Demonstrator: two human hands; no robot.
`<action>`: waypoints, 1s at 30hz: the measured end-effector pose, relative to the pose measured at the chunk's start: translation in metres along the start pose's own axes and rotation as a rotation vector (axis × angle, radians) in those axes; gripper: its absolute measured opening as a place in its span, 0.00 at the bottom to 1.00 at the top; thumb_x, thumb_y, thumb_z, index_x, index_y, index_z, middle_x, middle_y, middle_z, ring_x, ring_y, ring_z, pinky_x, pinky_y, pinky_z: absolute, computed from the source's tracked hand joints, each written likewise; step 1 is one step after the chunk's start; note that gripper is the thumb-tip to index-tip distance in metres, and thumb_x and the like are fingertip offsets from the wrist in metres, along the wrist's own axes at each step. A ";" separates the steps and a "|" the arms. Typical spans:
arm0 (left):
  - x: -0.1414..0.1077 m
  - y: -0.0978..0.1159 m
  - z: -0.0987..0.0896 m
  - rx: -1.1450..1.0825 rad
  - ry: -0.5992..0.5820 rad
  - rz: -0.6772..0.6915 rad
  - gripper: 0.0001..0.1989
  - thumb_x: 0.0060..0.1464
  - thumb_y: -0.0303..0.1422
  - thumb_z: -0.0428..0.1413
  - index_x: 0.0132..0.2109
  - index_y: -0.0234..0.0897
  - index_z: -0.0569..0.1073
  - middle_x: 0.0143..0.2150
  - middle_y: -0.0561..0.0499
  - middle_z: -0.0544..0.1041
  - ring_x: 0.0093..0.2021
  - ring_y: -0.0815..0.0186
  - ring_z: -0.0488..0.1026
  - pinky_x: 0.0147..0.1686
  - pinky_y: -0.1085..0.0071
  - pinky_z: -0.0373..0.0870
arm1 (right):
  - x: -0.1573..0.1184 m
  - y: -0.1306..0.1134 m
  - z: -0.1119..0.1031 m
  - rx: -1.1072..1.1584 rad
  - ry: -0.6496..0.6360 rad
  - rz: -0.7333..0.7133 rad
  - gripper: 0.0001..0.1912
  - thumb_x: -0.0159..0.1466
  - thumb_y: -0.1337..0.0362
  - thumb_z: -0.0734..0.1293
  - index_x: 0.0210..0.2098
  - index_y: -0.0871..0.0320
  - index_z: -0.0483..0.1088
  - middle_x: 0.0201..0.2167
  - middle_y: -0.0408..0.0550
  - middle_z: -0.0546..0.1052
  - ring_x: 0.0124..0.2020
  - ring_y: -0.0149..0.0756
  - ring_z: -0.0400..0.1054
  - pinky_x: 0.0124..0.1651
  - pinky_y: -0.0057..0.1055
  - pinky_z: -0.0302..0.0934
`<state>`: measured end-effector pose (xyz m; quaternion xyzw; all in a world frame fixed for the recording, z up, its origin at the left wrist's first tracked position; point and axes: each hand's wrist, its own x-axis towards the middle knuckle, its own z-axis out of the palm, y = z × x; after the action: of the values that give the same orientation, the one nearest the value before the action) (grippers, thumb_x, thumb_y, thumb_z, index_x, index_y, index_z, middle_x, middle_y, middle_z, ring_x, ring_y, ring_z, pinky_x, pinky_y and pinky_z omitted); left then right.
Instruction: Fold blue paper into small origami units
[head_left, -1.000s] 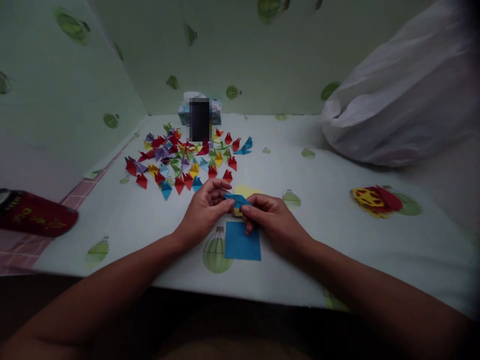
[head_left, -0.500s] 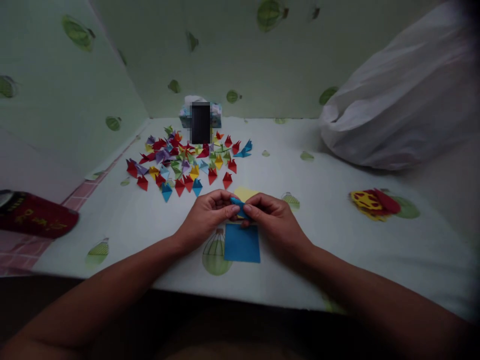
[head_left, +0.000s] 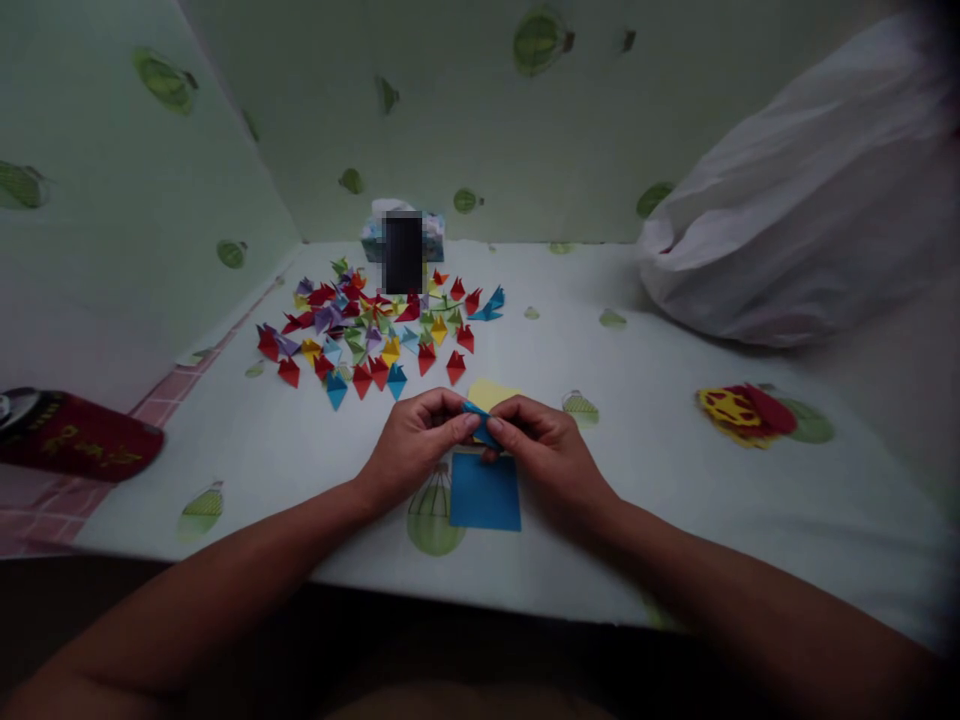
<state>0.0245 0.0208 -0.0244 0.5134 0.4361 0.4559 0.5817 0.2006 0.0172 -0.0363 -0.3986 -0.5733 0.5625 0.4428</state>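
Head view, hands: I see my left hand (head_left: 415,440) and right hand (head_left: 541,447) meeting over the table (head_left: 645,480), fingertips pinched narrow on one small folded blue paper (head_left: 481,423).
Head view, blue piece: it sits between the two thumbs, lifted just above a flat blue paper square (head_left: 485,492) that lies on the cloth under my right fingers.
Head view, nearby: a yellow sheet (head_left: 491,392) peeks out just beyond my knuckles; a spread of folded paper pieces (head_left: 375,328) lies farther back, before a tissue box (head_left: 375,232).
Head view, edges: a white plastic bag (head_left: 795,210) at right, a red pouch (head_left: 82,445) at left, a red-and-yellow item (head_left: 744,410) well apart.
Risk: I judge the crease could go crooked if either pinch slides, since the piece is tiny; a slip would drop it onto the blue square.
Hard to see: the fold itself is mostly covered by my fingers; the light is dim; a blurred dark patch hides the box front.
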 end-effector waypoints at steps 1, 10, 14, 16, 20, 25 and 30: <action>0.000 0.000 0.000 0.003 0.006 0.009 0.07 0.51 0.32 0.65 0.35 0.35 0.75 0.30 0.53 0.77 0.30 0.70 0.76 0.33 0.73 0.76 | 0.000 0.000 0.000 -0.005 0.000 0.000 0.10 0.64 0.58 0.69 0.31 0.57 0.72 0.26 0.42 0.76 0.27 0.31 0.71 0.34 0.30 0.67; 0.002 -0.003 -0.002 0.155 0.051 0.230 0.08 0.51 0.29 0.64 0.39 0.37 0.75 0.34 0.53 0.76 0.34 0.70 0.74 0.36 0.74 0.74 | -0.001 0.000 0.000 -0.177 0.026 -0.085 0.07 0.65 0.61 0.67 0.32 0.57 0.71 0.27 0.42 0.74 0.28 0.31 0.71 0.33 0.30 0.63; 0.003 -0.002 -0.007 0.341 0.040 0.303 0.04 0.53 0.29 0.63 0.37 0.38 0.75 0.32 0.53 0.78 0.31 0.69 0.74 0.34 0.73 0.72 | -0.001 -0.001 -0.001 -0.266 0.029 -0.158 0.07 0.66 0.62 0.67 0.32 0.57 0.71 0.28 0.43 0.73 0.30 0.32 0.69 0.33 0.30 0.62; 0.003 -0.001 -0.009 0.427 0.025 0.325 0.04 0.54 0.30 0.63 0.37 0.38 0.76 0.33 0.53 0.79 0.30 0.69 0.75 0.33 0.72 0.72 | 0.000 -0.001 -0.003 -0.296 0.019 -0.181 0.07 0.67 0.63 0.66 0.32 0.57 0.72 0.29 0.44 0.73 0.31 0.32 0.68 0.34 0.31 0.62; 0.004 0.003 -0.015 0.579 -0.004 0.403 0.03 0.56 0.32 0.63 0.37 0.39 0.77 0.32 0.52 0.80 0.30 0.68 0.75 0.34 0.71 0.71 | 0.000 -0.002 -0.005 -0.382 -0.002 -0.254 0.07 0.67 0.65 0.66 0.32 0.56 0.71 0.30 0.44 0.73 0.32 0.33 0.67 0.35 0.32 0.61; 0.007 0.007 -0.020 0.695 -0.077 0.445 0.03 0.58 0.32 0.61 0.36 0.38 0.76 0.30 0.52 0.79 0.29 0.67 0.74 0.33 0.71 0.69 | 0.001 -0.004 -0.007 -0.435 -0.027 -0.299 0.07 0.67 0.68 0.65 0.31 0.56 0.71 0.29 0.44 0.73 0.32 0.32 0.66 0.36 0.32 0.59; 0.010 0.008 -0.022 0.742 -0.129 0.500 0.04 0.59 0.31 0.59 0.35 0.37 0.75 0.32 0.51 0.78 0.32 0.67 0.73 0.34 0.71 0.67 | 0.003 -0.006 -0.008 -0.445 -0.046 -0.308 0.07 0.66 0.69 0.65 0.30 0.57 0.70 0.29 0.44 0.72 0.31 0.32 0.66 0.36 0.31 0.59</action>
<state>0.0048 0.0348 -0.0189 0.8041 0.3956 0.3624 0.2562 0.2078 0.0219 -0.0307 -0.3814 -0.7466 0.3575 0.4115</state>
